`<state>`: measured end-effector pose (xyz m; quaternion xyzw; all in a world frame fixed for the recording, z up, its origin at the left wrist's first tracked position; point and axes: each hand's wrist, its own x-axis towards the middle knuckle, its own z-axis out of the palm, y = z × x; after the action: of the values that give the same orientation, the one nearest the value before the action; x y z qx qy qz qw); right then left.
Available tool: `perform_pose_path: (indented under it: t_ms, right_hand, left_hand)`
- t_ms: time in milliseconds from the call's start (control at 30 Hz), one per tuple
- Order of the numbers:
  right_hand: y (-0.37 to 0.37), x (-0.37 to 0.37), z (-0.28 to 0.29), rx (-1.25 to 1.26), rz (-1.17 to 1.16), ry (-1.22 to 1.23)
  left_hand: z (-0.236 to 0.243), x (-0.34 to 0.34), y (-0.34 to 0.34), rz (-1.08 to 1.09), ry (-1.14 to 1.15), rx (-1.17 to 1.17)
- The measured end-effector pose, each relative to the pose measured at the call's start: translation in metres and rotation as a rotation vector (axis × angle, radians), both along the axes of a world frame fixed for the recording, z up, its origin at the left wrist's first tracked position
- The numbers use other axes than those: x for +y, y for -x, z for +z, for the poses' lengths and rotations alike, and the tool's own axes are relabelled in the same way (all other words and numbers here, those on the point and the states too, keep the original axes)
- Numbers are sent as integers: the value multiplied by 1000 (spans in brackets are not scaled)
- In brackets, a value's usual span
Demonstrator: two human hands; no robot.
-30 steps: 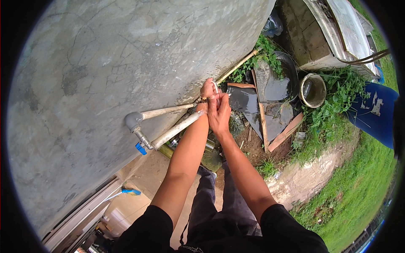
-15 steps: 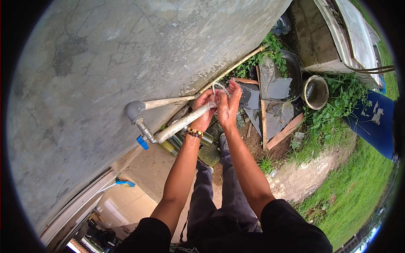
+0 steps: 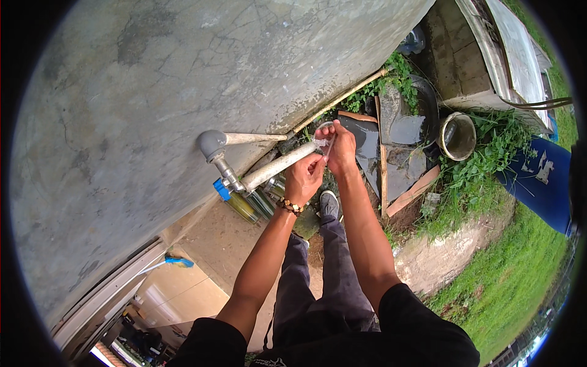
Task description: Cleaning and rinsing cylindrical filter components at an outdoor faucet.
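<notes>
My left hand [image 3: 303, 178], with a beaded bracelet at the wrist, is closed just below the outlet of a white pipe [image 3: 278, 166], fingertips pinching a thin, pale, translucent loop [image 3: 332, 142]. My right hand [image 3: 342, 148] is closed on the same loop, to the right of the outlet, where water [image 3: 321, 143] runs out. The pipe joins a metal tap [image 3: 228, 175] with a blue handle [image 3: 220, 189], fed through a grey elbow [image 3: 211, 144] beside the concrete wall.
Beyond my hands are a black basin of water [image 3: 416, 98], wooden strips [image 3: 412, 191], weeds, a pale bucket [image 3: 457, 137] and a blue barrel [image 3: 532, 183]. A concrete box [image 3: 458, 55] stands top right. Long cylinders [image 3: 244, 207] lie under the tap. My shoe [image 3: 329, 202] is on the ground below.
My left hand has moved from beside the pipe's end to below it, turning inward. My right hand has shifted slightly right, its fingers closing on the loop. The view has shifted a little.
</notes>
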<state>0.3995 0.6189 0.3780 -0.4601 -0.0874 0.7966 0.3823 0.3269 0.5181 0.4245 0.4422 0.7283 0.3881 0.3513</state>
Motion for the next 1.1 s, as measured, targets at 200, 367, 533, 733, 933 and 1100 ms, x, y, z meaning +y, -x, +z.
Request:
perform_pose_path:
  t_ms: [200, 367, 533, 733, 933, 1100]
  right_hand:
    - [-21, 12, -12, 288, -1, 216]
    - [-28, -9, 29, 186, 259, -24]
    - [-36, -36, 40, 204, 107, -111]
    - [-54, -34, 27, 18, 44, -186]
    - [-97, -39, -13, -344, 259, -352]
    - [-80, -80, -7, -666, 380, -326]
  left_hand:
    - [7, -22, 16, -303, -165, 431]
    - [-14, -45, 40, -132, -160, 511]
    - [-11, -24, 0, 514, -49, -1009]
    - [-3, 13, -20, 549, -200, -1258]
    - [-32, 14, -13, 323, 12, -677]
    - [-56, -45, -21, 441, -248, -241]
